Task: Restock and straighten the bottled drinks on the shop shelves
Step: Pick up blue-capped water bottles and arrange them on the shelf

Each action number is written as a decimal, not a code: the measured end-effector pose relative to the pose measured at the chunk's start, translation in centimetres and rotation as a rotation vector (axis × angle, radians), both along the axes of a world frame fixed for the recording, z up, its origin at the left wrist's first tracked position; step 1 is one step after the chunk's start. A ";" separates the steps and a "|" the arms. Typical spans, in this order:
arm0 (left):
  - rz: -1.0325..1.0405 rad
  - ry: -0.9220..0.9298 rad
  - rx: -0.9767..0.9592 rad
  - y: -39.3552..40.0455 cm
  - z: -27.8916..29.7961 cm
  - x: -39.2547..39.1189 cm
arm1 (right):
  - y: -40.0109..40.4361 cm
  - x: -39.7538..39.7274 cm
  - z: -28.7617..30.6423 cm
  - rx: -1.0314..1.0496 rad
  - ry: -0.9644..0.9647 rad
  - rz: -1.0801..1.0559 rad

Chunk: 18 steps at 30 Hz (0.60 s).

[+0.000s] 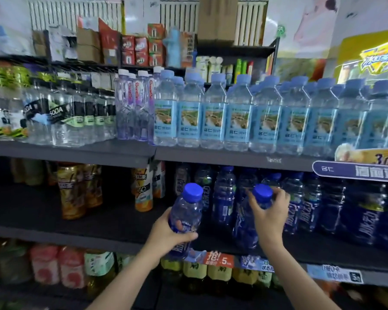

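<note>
The left hand is wrapped around the lower body of a blue-capped bottle, fingers curled across its label, thumb at the near side; the bottle stands nearly upright, tilted a little to the right, held just in front of the middle shelf and slightly above its front edge; its base hangs over the red price tag on the shelf lip. The right hand grips the neck and shoulder of a second blue bottle, fingers closed around it just below the cap, thumb on the left side; this bottle leans left and its base sits at the front of the middle shelf, just before the row of dark blue bottles that fills the shelf to the right. The two held bottles are near one another but apart. On the upper shelf stands a line of pale blue water bottles; to their left, soda bottles; orange tea bottles stand left of the hands.
</note>
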<state>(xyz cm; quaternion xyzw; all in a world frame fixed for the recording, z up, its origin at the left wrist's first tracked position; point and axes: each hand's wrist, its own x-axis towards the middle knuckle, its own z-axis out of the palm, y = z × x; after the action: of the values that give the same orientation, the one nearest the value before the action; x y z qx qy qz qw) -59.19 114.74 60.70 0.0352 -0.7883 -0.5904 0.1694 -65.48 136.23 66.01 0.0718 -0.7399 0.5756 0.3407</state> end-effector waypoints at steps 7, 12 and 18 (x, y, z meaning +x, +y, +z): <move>0.110 -0.024 0.205 -1.0 -0.3 -4.3 | -1.8 -3.6 0.4 0.213 -0.293 0.189; 0.135 -0.033 0.282 -1.7 -0.5 -8.1 | -1.9 -4.3 -3.6 0.526 -0.395 0.217; 0.212 -0.036 0.204 -1.7 -0.4 -12.8 | -2.5 -4.0 -4.1 0.617 -0.320 0.113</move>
<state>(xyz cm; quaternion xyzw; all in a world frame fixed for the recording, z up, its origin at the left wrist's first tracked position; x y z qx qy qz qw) -72.02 113.04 60.31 0.1460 -0.7190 -0.6455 0.2122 -69.50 133.77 61.88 0.1213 -0.9178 0.3469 0.1504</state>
